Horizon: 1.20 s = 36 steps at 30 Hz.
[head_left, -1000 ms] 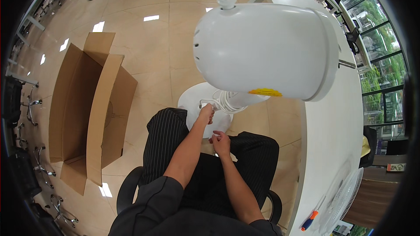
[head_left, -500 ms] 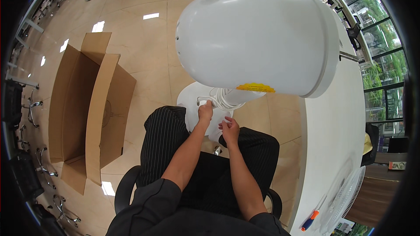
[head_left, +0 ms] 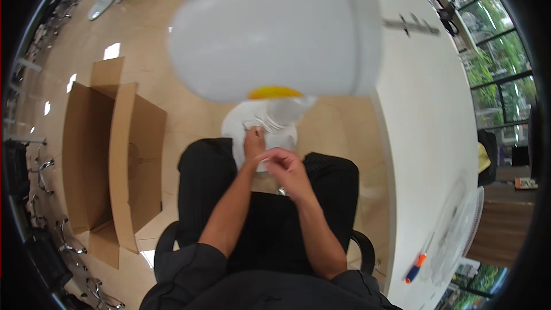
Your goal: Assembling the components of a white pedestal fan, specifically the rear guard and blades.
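Observation:
A white rounded fan housing [head_left: 281,28], blurred, looms close above my hands, a yellow label [head_left: 274,92] on its underside. Below it a short pole rises from a round white base [head_left: 232,123] on the floor. A coiled white power cord [head_left: 265,123] hangs at the pole. My left hand [head_left: 254,144] reaches down between my knees, its fingers closed on the plug end of the cord. Over my left wrist, my right hand [head_left: 287,173] is loosely bent, finger and thumb apart. It is slightly smeared, and I see nothing held in it.
An open cardboard box [head_left: 135,166] stands on the tiled floor to the left. Along the right runs a white table [head_left: 425,138], with a screwdriver [head_left: 416,268] and a round fan grille [head_left: 459,235] on it. Chair armrests [head_left: 361,250] flank me.
My right hand has risen from beside the base and moved left, over my left wrist. The view has shifted, so the fan housing appears higher and farther left. My left hand keeps the cord's end.

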Each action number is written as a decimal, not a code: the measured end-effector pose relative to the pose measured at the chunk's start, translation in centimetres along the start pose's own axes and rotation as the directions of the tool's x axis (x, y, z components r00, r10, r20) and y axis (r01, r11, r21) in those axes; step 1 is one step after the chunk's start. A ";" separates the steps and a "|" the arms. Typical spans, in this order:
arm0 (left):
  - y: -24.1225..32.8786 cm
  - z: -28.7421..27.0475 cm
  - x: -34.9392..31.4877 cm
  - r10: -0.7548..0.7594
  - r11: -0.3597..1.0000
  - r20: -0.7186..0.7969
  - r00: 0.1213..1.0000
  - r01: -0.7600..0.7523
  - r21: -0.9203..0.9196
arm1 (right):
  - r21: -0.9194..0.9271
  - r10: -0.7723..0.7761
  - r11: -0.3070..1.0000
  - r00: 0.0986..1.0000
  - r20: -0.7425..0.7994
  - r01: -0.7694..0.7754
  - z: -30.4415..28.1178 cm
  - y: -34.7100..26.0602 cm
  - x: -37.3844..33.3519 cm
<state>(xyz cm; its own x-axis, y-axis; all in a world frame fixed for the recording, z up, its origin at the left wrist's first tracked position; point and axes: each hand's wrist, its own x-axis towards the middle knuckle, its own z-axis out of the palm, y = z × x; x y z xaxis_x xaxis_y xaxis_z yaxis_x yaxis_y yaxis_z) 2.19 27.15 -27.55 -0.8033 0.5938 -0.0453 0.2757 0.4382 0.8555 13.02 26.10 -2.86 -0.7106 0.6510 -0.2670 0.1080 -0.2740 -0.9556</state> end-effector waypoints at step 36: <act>-2.2 1.0 -1.0 0.016 0.974 -0.100 0.995 -0.038 -0.224 | 0.945 -0.846 0.241 0.525 0.092 0.223 15.7 -12.0 -10.1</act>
<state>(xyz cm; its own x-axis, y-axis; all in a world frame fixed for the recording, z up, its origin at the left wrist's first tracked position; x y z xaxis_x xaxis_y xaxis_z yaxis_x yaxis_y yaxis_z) 2.95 26.28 -29.92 -0.8476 0.5302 0.0201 0.1806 0.2528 0.9505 8.04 11.68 13.24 -0.5284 0.5080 0.6803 -0.7889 -0.5899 -0.1722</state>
